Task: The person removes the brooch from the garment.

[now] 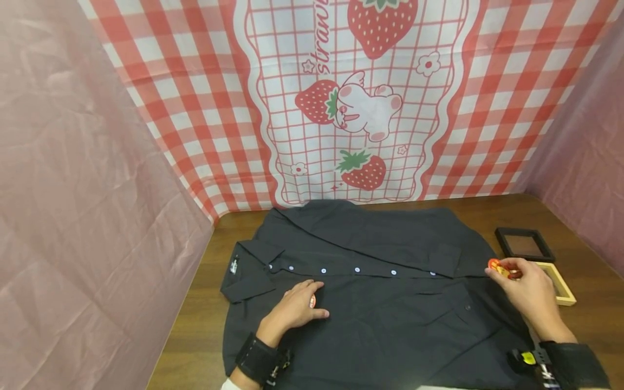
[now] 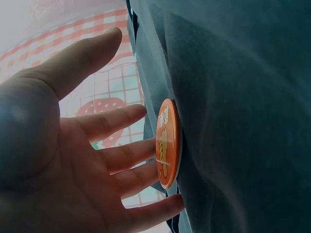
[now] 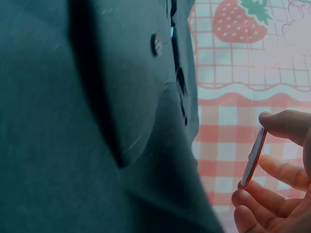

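A dark button-up shirt (image 1: 370, 319) lies spread on the table, its collar to the left and a line of pale buttons along it. On its front sits a round orange pin badge (image 2: 168, 143), standing nearly edge-on in the left wrist view. My left hand (image 1: 294, 306) is spread around this badge with loose, extended fingers; whether they touch it I cannot tell. At the shirt's right end my right hand (image 1: 528, 287) pinches another badge, round with red and yellow (image 1: 498, 266). Its thin edge shows between thumb and fingertips in the right wrist view.
Right of the shirt lie a black frame (image 1: 547, 252) and a light wooden frame (image 1: 565, 292), the latter partly behind my right hand. A strawberry-print checkered cloth (image 1: 195, 97) hangs behind the wooden table (image 1: 195, 314). Pink cloth (image 1: 88, 216) hangs at both sides.
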{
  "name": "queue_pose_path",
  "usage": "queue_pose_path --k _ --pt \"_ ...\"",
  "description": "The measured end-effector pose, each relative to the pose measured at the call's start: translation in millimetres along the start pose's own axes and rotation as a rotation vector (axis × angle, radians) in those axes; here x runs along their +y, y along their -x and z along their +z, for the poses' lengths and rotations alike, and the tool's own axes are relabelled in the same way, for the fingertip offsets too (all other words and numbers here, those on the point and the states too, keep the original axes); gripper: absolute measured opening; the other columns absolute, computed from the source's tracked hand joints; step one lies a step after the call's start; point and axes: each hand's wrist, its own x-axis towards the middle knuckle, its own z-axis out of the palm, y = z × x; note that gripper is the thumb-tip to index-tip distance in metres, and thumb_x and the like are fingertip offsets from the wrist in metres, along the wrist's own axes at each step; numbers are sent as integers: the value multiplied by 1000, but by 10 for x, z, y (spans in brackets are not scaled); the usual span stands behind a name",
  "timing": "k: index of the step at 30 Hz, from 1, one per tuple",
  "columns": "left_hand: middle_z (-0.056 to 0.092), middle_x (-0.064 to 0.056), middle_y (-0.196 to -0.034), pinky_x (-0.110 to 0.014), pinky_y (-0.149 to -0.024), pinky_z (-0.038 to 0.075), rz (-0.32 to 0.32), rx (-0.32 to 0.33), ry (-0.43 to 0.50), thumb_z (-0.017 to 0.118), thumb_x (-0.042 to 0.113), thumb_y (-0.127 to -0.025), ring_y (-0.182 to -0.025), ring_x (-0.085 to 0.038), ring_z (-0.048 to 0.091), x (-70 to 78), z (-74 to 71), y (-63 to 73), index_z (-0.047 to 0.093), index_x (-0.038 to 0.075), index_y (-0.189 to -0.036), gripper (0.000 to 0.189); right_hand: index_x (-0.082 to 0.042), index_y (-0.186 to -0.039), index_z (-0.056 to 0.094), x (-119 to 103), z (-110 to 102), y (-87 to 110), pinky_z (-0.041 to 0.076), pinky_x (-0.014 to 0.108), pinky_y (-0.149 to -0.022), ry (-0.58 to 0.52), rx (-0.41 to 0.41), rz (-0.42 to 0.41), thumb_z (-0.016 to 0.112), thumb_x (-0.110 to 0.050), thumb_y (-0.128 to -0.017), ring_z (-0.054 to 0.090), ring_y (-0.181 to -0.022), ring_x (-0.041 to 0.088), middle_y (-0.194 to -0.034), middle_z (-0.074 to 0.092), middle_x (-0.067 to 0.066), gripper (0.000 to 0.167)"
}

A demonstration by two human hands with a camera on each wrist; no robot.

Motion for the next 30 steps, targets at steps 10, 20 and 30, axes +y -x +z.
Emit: queue_pose_path --k 10,20,30 --pt "43 -20 -149 -59 -110 33 -25 -4 14 78 36 -81 -139 -38 40 -8 2 0 53 10 -138 68 9 -106 64 129 -20 -27 36 33 -60 22 -26 22 72 -33 -87 59 -76 37 -97 64 33 47" --pt "45 -19 -148 -58 -110 33 -16 -16 8 78 35 -80 -138 -37 41 -12 -8 8 53 9 -138 68 8 -103 66 322 -80 -10 41 39 -59 41 -79 104 68 -37 -90 62 -72 37 -103 66 34 48" --pt "47 -18 -146 -58 -110 33 -10 -19 11 78 35 -80 -137 -36 42 -11 -6 10 53 9 -138 69 9 -109 62 465 -118 -26 39 56 -71 75 -130 148 63 -42 -93 55 -95 56 -111 62 35 53"
